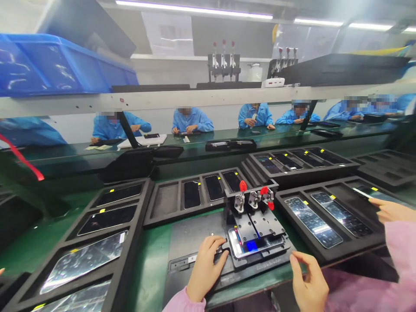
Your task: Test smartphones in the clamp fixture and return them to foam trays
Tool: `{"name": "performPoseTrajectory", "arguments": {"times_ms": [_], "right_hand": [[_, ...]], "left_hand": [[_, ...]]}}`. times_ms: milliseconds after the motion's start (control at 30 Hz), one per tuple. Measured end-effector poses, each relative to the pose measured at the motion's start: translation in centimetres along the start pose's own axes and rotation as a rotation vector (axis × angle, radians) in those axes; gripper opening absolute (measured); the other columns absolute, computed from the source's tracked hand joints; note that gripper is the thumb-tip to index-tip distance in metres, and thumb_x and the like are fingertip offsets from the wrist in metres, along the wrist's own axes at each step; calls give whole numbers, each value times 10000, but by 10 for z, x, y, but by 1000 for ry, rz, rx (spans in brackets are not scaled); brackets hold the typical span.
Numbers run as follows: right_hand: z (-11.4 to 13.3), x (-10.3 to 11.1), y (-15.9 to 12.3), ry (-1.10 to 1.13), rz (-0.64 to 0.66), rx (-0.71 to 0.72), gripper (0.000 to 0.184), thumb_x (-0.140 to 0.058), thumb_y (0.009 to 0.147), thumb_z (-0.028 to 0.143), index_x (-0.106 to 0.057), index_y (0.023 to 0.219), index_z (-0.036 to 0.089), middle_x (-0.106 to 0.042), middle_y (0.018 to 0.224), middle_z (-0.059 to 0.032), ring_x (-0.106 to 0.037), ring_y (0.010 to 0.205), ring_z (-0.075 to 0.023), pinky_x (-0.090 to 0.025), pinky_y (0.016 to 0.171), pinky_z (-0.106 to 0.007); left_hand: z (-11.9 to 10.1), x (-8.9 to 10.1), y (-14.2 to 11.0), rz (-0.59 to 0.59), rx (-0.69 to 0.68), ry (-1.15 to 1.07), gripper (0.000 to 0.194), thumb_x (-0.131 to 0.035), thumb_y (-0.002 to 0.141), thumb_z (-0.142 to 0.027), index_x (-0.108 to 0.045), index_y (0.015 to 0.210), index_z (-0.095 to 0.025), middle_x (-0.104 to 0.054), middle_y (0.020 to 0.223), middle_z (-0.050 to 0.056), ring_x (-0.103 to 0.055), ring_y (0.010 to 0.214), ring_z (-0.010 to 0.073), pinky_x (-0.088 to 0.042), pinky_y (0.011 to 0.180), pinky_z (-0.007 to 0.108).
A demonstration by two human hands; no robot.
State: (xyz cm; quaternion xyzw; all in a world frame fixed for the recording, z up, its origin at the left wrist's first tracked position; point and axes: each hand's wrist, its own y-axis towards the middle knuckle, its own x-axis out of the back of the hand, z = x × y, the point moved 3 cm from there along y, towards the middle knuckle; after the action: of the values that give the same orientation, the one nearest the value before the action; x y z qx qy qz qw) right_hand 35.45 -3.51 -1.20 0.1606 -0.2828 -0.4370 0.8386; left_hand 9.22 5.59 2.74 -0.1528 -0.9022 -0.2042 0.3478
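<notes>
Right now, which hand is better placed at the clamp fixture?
Left, probably: the left hand is at the fixture's edge beside the phone; the right hand is only near its corner.

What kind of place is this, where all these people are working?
It looks like a factory line for assembling or reworking smartphones: foam trays hold rows of phone screens, a toggle-clamp fixture sits on the green workbench, and workers in blue smocks line the bench.

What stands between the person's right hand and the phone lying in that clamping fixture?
Only the raised edge of the clamping fixture's dark base: the right hand is just off its front corner, and the phone lies within it. No other object visibly sits between them.
</notes>
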Motion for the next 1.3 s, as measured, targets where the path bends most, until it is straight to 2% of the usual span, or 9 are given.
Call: {"name": "performPoseTrajectory", "arguments": {"times_ms": [133, 300, 467, 567, 767, 1100, 1300], "right_hand": [[21, -2, 23, 52, -60, 142, 229, -565, 785, 380, -595, 843, 161, -592, 832, -66, -548, 780, -174, -438, 774, -342], [53, -10, 62, 6, -91, 307, 192, -558, 790, 349, -592, 854, 171, -600, 851, -61, -548, 809, -173, -440, 782, -347], [66, -28, 98, -115, 21, 309, 306, -581, 761, 427, -571, 955, 190, -611, 929, -52, -547, 864, -182, -431, 803, -338], [67, -39, 110, -155, 113, 282, 318, -596, 736, 465, -562, 909, 200, -613, 882, -34, -553, 834, -174, -426, 788, -317], [68, -48, 115, -164, 156, 271, 277, -573, 749, 478, -555, 774, 202, -606, 771, -15, -562, 750, -156, -413, 740, -284], [65, -50, 118, -201, 181, 258, 279, -558, 751, 485, -560, 757, 206, -613, 754, -10, -568, 749, -159, -396, 738, -286], [65, -50, 118, -222, 199, 262, 308, -547, 750, 507, -556, 745, 199, -612, 740, -15, -565, 723, -160, -389, 726, -295]], "left_hand": [[0, 2, 0, 1, 3, -7, 222, -480, 861, -299, -565, 1058, -239, -588, 1088, 62, -513, 1043, 211, -414, 937, 416], [0, 2, -1, 8, 12, -14, 225, -486, 859, -311, -564, 1059, -245, -587, 1096, 53, -510, 1056, 208, -407, 952, 410], [4, 0, -2, -8, 20, -17, 294, -474, 863, -329, -519, 1144, -256, -572, 1143, 59, -501, 1092, 214, -377, 994, 443], [7, -1, -3, -8, 22, -20, 306, -471, 864, -336, -511, 1157, -258, -569, 1151, 61, -501, 1100, 216, -373, 1001, 451], [6, -1, -3, -8, 29, -21, 317, -481, 859, -332, -501, 1168, -265, -575, 1155, 50, -505, 1101, 205, -384, 998, 432], [5, 0, -1, -23, 9, -4, 313, -494, 851, -327, -512, 1157, -265, -584, 1147, 47, -515, 1092, 206, -405, 978, 422], [4, 0, -2, -14, 16, -23, 310, -477, 857, -326, -510, 1158, -261, -576, 1151, 60, -510, 1096, 219, -382, 994, 460]]}}
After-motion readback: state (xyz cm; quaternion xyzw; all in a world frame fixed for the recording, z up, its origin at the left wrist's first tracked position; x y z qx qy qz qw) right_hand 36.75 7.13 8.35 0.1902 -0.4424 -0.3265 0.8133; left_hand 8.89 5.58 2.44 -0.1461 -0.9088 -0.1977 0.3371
